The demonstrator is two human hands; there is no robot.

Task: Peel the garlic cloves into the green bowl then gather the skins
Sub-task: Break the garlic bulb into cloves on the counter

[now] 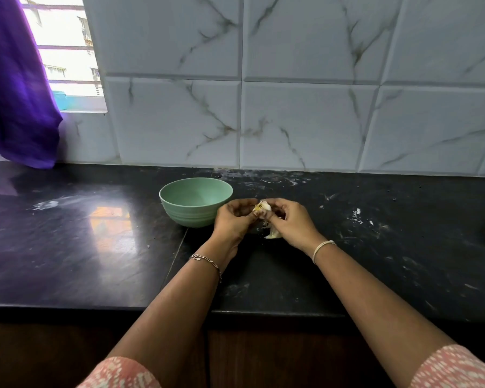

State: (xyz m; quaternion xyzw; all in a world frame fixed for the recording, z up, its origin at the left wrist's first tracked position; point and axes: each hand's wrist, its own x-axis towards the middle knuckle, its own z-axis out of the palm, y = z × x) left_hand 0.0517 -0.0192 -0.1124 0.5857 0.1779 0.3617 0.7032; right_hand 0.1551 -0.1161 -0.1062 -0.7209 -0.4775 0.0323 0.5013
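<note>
Both your forearms reach forward over the black worktop (95, 247) and meet just to the right of the green bowl (191, 217). Your left hand (234, 218) is turned with its back toward you. Its fingers are curled inward, and the fingertips pinch the garlic clove (263, 206) from the left side. Your right hand (290, 219) mirrors it: the wrist is bent a little, the fingers are curled, and they hold the same clove from the right. So both hands are closed narrowly around the clove, which sits between them, close beside the right rim of the bowl. A pale piece of skin (273, 234) is under the right hand; I cannot tell if it hangs or lies on the worktop. Some small skin scraps (357, 214) lie on the worktop well to the right of your hands. The left wrist carries a chain bracelet (207, 261), and the right wrist a light thread band (322, 246). The bowl stands upright, not far from the tiled wall (305, 121). A purple curtain (17, 93) hangs at the far left.
</note>
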